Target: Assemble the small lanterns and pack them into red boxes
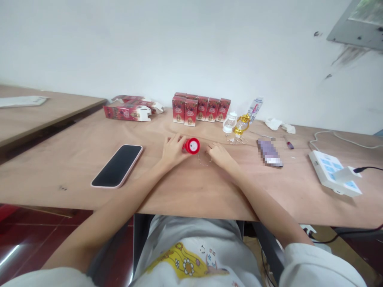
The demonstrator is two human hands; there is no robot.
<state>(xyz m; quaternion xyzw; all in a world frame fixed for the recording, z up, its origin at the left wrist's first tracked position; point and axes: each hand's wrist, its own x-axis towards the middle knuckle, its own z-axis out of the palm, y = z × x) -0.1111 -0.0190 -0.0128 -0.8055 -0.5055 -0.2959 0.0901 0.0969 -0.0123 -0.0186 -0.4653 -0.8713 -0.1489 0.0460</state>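
My left hand [172,151] is wrapped round a small red lantern [194,146], laid over so that its round base with a white disc faces me. A thin pale wire [204,164] hangs in a loop from beside the base across to my right hand [220,154]. The fingers of that hand are pinched together at the wire's far end; what lies between the tips is too small to see clearly. Behind my right hand stand a white lantern [229,122] and a gold lantern [241,124], with a little heap of pale small parts [236,139] before them.
Several red printed boxes [190,113] stand against the wall, with flattened red cartons [127,111] to their left. A phone [118,165] lies left of my arm. To the right are a purple packet [269,152], crumpled tissue [273,123] and a white power strip [333,171] with cables.
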